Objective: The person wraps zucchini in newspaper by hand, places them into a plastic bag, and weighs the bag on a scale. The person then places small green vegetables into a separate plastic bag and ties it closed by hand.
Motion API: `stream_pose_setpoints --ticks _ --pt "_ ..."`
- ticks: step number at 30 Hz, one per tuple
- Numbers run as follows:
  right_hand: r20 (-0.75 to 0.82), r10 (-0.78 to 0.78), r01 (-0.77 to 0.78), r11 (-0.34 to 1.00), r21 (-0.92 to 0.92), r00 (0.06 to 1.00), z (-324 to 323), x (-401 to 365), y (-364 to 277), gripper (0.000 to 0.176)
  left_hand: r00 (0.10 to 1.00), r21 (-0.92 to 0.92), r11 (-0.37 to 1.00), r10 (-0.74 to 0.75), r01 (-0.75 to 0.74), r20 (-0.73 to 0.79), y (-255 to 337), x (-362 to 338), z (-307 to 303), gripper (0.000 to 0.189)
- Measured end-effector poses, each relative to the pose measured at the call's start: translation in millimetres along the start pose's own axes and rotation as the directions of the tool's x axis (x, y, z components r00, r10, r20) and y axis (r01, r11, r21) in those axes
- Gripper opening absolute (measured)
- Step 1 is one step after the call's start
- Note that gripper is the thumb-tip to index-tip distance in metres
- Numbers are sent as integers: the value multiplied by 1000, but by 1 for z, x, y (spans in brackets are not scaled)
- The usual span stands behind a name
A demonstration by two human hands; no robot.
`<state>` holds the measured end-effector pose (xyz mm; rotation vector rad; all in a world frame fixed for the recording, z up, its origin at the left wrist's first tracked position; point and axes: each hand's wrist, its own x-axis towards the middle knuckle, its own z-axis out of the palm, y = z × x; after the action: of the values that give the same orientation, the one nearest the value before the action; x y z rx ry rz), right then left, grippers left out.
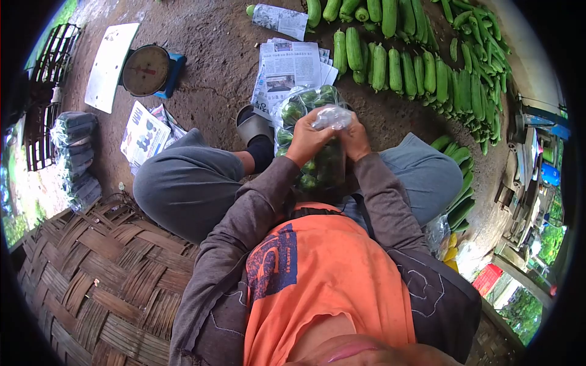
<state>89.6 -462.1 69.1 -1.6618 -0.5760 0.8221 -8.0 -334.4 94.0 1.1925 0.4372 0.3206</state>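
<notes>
A clear plastic bag [323, 166] full of green vegetables stands upright between my bent legs. Both hands are at its top, with the gathered plastic bunched between them. My left hand [310, 135] has its fingers closed on the left side of the bag's neck. On the right side, my right hand [354, 138] pinches the same bunched plastic, close to the left. Printed newspaper sheets [290, 64] lie on the ground just beyond the bag and touch its far side.
Long green gourds [378, 68] lie in rows at the upper right. A scale [146, 70] and a white board [111, 67] are at the upper left, above folded newspapers [145, 134]. Packed bags [77, 160] stand at far left. A woven bamboo surface [104, 280] fills the lower left.
</notes>
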Motion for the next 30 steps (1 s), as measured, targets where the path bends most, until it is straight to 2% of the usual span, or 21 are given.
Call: stream_pose_setpoints --ticks 1,4,5,6,7,9,12,15,16,17,18,19,20,22,23,24,25,26,28,29,30 --pt "-17 76 -72 984 162 997 -2 0 6 34 999 19 999 36 -36 -15 4 -1 2 51" --pt "-88 -48 52 997 49 995 -2 -2 18 31 996 309 948 86 -83 3 -5 2 -4 73" --pt "-104 -165 155 983 -99 981 0 -2 14 32 996 324 942 86 -86 15 -5 4 -4 88" --pt "-119 -280 244 937 -250 953 1 -2 11 33 996 375 923 88 -92 27 -6 3 -3 91" --pt "-65 -355 317 891 -325 932 -2 0 8 34 995 425 900 89 -98 41 -6 1 -2 94" --pt "130 -517 461 588 -665 846 -6 1 -23 38 994 514 851 71 -106 89 3 -3 1 104" --pt "226 -474 456 455 -764 851 -4 1 -25 34 996 558 827 22 -69 90 8 -5 1 101" --pt "105 -530 399 478 -783 841 -1 -2 -21 26 996 448 892 -86 62 34 0 0 0 99" --pt "-10 -449 358 725 -588 894 -1 -5 -18 25 998 398 917 -49 26 48 -5 0 -2 97" --pt "-92 -333 287 898 -333 938 -1 -8 -15 24 998 345 938 -10 -11 59 -7 1 -3 96" --pt "-134 -195 191 981 -41 972 -1 -12 -10 23 997 292 955 29 -47 66 -10 2 -5 94" --pt "-178 -36 68 981 179 983 0 -15 1 23 997 225 974 -24 8 69 -13 3 -8 95" --pt "-119 -60 77 988 136 991 -1 -15 -3 23 994 157 985 -77 65 73 -13 3 -11 95" --pt "4 -102 101 994 51 995 -6 -10 -11 22 994 92 994 -58 49 94 -13 3 -13 96" --pt "81 -345 352 877 -328 935 -9 -4 -26 20 994 96 995 14 -25 111 -14 4 -12 96" --pt "130 -384 401 815 -418 914 -9 0 -27 19 988 99 990 87 -100 130 -15 4 -11 96" --pt "181 -416 448 741 -501 891 -8 4 -27 19 987 69 994 75 -85 145 -16 3 -10 101" --pt "235 -442 491 655 -574 866 -6 6 -30 18 976 145 981 104 -133 189 -16 1 -10 102" --pt "276 -427 493 573 -654 861 -3 6 -36 16 948 285 930 149 -231 283 -17 -3 -9 106" --pt "294 -414 491 531 -691 862 -1 4 -39 14 952 338 917 119 -214 281 -15 -4 -7 111" --pt "332 -407 502 445 -741 851 -1 4 -41 15 966 361 919 66 -156 250 -12 -5 -5 102"
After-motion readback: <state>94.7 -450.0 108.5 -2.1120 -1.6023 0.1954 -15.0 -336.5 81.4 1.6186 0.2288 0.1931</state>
